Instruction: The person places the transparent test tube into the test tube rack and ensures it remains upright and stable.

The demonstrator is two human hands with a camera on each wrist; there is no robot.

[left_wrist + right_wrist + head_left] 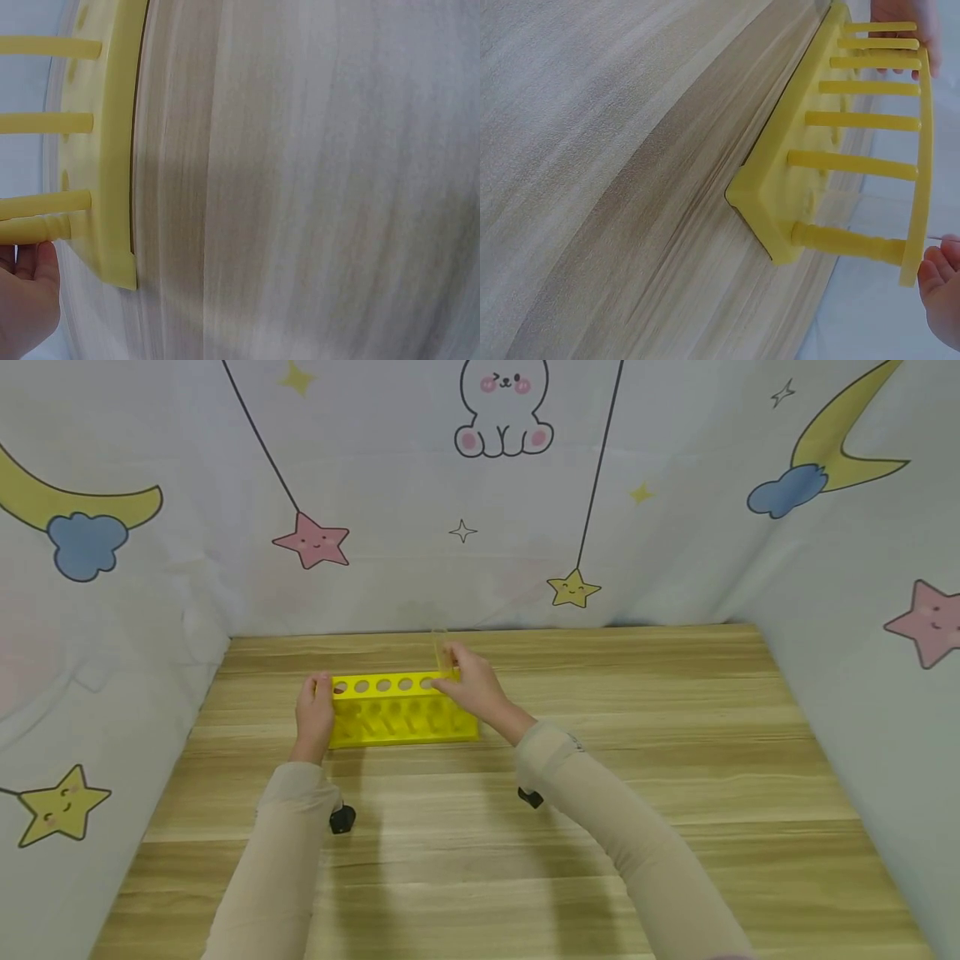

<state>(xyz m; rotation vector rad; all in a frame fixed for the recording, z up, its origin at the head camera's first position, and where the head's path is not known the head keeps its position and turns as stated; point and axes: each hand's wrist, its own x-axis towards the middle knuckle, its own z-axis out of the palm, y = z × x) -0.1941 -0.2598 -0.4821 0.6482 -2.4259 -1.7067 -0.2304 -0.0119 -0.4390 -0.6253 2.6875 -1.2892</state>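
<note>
A yellow test tube rack (405, 720) stands upright on the wooden table, a row of round holes along its top. My left hand (314, 710) grips the rack's left end; in the left wrist view its fingers (46, 262) touch the end post. At the right end, my right hand (474, 685) pinches a clear test tube (440, 647) that rises above the top plate. The right wrist view shows the tube faintly between the posts, below the end hole. Part of that hand (943, 289) shows there beside the top plate.
The wood-grain table (637, 735) reaches back to a white curtain (390, 585) printed with stars and moons, which also hangs at both sides. A small black device (342, 819) sits under the left wrist, another (531, 797) under the right.
</note>
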